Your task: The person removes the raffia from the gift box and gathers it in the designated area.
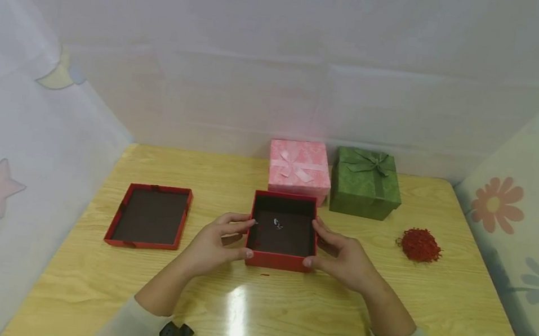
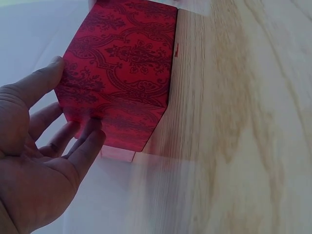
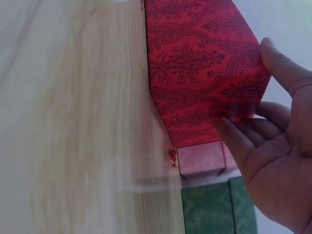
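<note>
A red gift box [image 1: 279, 261] without its lid stands on the table, its dark inside facing up. Small white marks or bits show on its floor. My left hand [image 1: 213, 244] holds the box's left side, thumb at the near corner and fingers along the wall. On the opposite side my right hand [image 1: 346, 257] grips it in the same way. Both wrist views show the dark floral pattern on the red box [image 2: 131, 58] and the fingers against its side. The red lid [image 1: 150, 217] lies upturned to the left, its dark inner face showing.
Behind the red box stand a pink gift box [image 1: 300, 166] and a green gift box [image 1: 367, 183], both with bows. A heap of red shredded paper [image 1: 420, 245] lies to the right. One red shred [image 1: 264, 274] lies before the box on the wooden table [image 1: 301, 314].
</note>
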`<state>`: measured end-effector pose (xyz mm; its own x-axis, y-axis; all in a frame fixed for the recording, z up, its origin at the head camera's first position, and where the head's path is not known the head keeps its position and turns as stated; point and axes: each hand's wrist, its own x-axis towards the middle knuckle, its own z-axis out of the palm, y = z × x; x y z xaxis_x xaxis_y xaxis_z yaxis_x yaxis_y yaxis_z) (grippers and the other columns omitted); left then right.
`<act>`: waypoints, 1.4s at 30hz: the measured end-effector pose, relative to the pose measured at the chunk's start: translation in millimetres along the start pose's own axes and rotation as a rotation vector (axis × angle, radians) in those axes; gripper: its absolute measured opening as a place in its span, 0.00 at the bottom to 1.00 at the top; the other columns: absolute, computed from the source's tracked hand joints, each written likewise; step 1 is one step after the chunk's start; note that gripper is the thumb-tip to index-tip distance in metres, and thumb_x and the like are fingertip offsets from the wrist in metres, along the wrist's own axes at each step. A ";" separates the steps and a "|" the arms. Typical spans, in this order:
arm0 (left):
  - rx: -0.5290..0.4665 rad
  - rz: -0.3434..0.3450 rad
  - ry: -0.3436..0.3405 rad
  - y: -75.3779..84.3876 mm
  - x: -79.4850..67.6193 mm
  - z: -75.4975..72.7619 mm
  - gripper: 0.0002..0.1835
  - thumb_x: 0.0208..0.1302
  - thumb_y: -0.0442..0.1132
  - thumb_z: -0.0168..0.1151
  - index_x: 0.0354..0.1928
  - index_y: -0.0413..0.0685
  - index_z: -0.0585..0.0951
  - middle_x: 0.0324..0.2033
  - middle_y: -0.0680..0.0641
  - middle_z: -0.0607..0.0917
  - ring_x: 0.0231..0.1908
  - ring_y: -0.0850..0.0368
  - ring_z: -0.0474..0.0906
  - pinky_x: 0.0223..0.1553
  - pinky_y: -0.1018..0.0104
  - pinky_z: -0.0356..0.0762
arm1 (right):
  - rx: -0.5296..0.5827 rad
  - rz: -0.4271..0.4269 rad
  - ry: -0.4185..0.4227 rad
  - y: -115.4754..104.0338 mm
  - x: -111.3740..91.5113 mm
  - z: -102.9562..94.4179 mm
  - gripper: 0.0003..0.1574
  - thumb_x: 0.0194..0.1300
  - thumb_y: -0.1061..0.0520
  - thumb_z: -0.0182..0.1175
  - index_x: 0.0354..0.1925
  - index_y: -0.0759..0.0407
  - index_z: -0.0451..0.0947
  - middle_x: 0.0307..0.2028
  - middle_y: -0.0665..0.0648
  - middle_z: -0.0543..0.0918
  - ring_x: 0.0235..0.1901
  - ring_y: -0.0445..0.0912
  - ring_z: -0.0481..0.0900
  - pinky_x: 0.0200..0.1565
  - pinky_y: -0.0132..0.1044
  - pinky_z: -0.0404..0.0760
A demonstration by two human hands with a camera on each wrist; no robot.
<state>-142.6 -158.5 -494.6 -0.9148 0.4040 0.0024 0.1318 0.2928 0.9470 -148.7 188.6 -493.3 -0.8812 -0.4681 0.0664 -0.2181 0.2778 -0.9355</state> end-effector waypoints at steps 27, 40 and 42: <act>0.027 -0.047 0.045 -8.5 -42.3 -48.9 0.38 0.62 0.47 0.77 0.73 0.55 0.74 0.74 0.49 0.68 0.72 0.51 0.67 0.65 0.59 0.74 | -0.108 -0.013 -0.110 -17.6 35.4 47.3 0.56 0.62 0.46 0.77 0.79 0.56 0.61 0.79 0.53 0.59 0.73 0.47 0.65 0.63 0.42 0.78; 0.129 -0.069 0.085 -10.4 -56.8 -72.8 0.37 0.65 0.49 0.75 0.75 0.56 0.73 0.74 0.52 0.67 0.69 0.50 0.72 0.66 0.53 0.74 | -0.232 -0.030 -0.142 -31.4 56.0 65.8 0.56 0.63 0.38 0.73 0.80 0.48 0.58 0.80 0.52 0.58 0.67 0.46 0.74 0.61 0.41 0.81; 0.143 -0.075 0.091 -11.4 -57.9 -75.2 0.36 0.66 0.49 0.74 0.75 0.59 0.73 0.74 0.54 0.67 0.69 0.52 0.72 0.66 0.54 0.74 | -0.249 -0.035 -0.147 -31.9 60.0 68.5 0.56 0.64 0.37 0.73 0.80 0.48 0.57 0.80 0.52 0.57 0.69 0.46 0.71 0.64 0.41 0.78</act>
<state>-119.9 -250.3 -481.3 -0.9539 0.2984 -0.0309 0.1095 0.4421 0.8903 -165.9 94.1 -483.2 -0.8050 -0.5925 0.0292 -0.3598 0.4484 -0.8182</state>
